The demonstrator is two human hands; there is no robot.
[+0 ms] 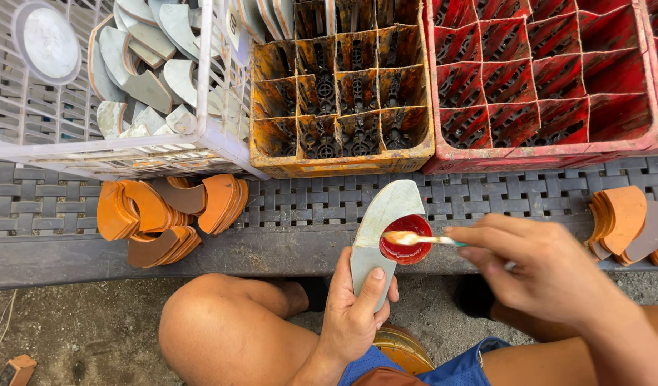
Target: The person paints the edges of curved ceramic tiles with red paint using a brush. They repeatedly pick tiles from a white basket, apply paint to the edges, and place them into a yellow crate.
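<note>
My left hand (356,309) grips a pale grey curved sole-shaped piece (383,218) by its lower end, holding it upright. A glossy red patch (407,241) covers the piece's right inner curve. My right hand (540,268) pinches a thin brush (418,239) whose pale tip rests on the red patch. Both hands hover above my bare knees, just in front of a woven dark plastic surface (307,207).
A white basket (129,93) at top left holds several grey pieces. Beside it stand a yellow divided crate (339,154) and a red divided crate (543,143). Orange-brown curved pieces lie stacked at left (164,214) and at the right edge (629,221).
</note>
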